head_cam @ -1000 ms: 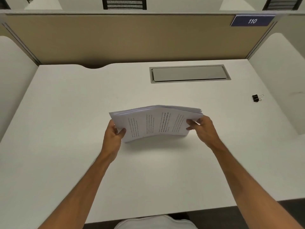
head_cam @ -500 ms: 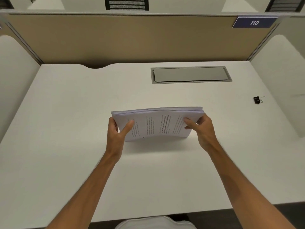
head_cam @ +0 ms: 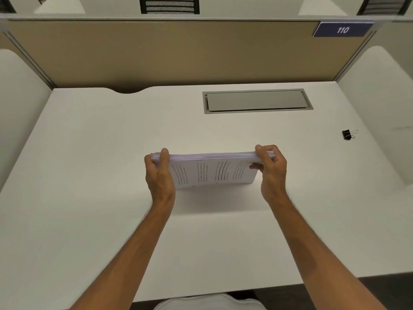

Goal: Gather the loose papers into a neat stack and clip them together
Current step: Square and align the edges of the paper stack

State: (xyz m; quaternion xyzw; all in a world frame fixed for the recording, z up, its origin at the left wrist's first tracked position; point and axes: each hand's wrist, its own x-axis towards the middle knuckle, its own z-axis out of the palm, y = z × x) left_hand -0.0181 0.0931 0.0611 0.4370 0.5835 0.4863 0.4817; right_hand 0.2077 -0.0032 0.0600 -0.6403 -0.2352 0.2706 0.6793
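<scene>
A stack of printed white papers (head_cam: 212,171) stands on its long edge at the middle of the white desk (head_cam: 89,175), its printed face toward me and its top edges nearly even. My left hand (head_cam: 159,173) grips the stack's left end, thumb over the top edge. My right hand (head_cam: 269,167) grips the right end in the same way. A small black binder clip (head_cam: 347,134) lies on the desk far to the right, well apart from both hands.
A grey recessed cable hatch (head_cam: 257,101) sits in the desk behind the papers. A tan partition (head_cam: 178,52) closes the back, with a blue sign reading 110 (head_cam: 343,30). White side panels stand at left and right. The desk's near edge runs just above my lap.
The papers went from a fanned, tilted bundle to an upright, squared stack on the desk. Both hands slid up, so the thumbs now rest over the top edge.
</scene>
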